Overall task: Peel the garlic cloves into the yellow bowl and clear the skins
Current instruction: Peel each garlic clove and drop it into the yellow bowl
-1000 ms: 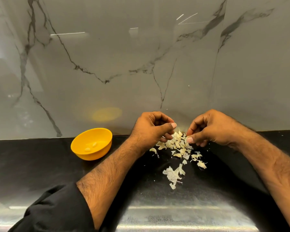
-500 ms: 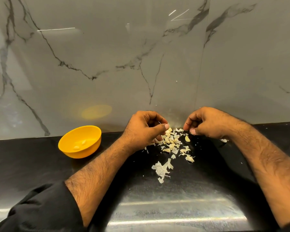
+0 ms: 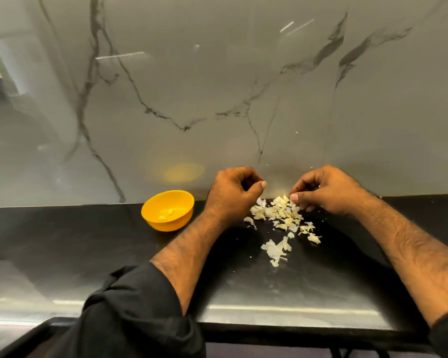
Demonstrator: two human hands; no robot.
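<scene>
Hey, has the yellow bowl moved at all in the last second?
No. The yellow bowl still sits at the foot of the wall, left of the garlic skins; only the camera's view has shifted.

No writing, label, brand, number or sign is showing legibly anywhere in the view.
</scene>
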